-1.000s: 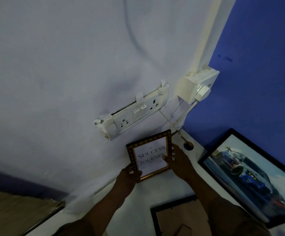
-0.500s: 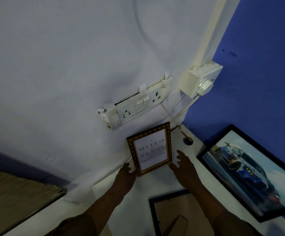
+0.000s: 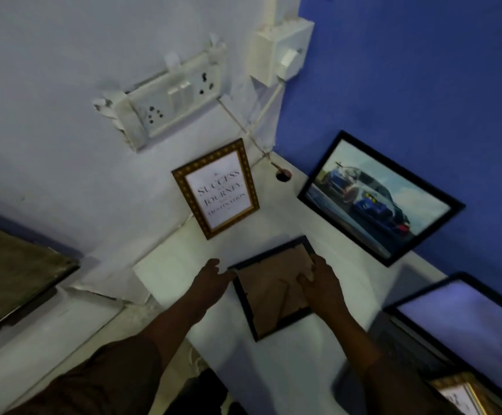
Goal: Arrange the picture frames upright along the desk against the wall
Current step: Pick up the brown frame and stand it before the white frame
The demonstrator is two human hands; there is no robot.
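A small gold-framed quote picture (image 3: 217, 188) stands upright on the white desk (image 3: 276, 363), leaning on the pale wall. A black-framed car picture (image 3: 378, 196) leans on the blue wall to the right. A black frame (image 3: 269, 298) lies face down on the desk, brown backing and stand up. My left hand (image 3: 210, 280) touches its left edge with fingers apart. My right hand (image 3: 323, 283) rests on its right side, fingers curled over the edge and the backing.
A loose socket board (image 3: 171, 100) and a plug box (image 3: 282, 52) hang on the wall above, with cords running down to a hole (image 3: 282, 176) in the desk. A laptop (image 3: 465, 324) and another gold frame (image 3: 462, 396) sit at the right. A wooden surface (image 3: 10, 274) is at the left.
Both hands have let go of the gold quote frame, which now stands alone against the wall, and moved down onto the face-down black frame. The view tilted downward.
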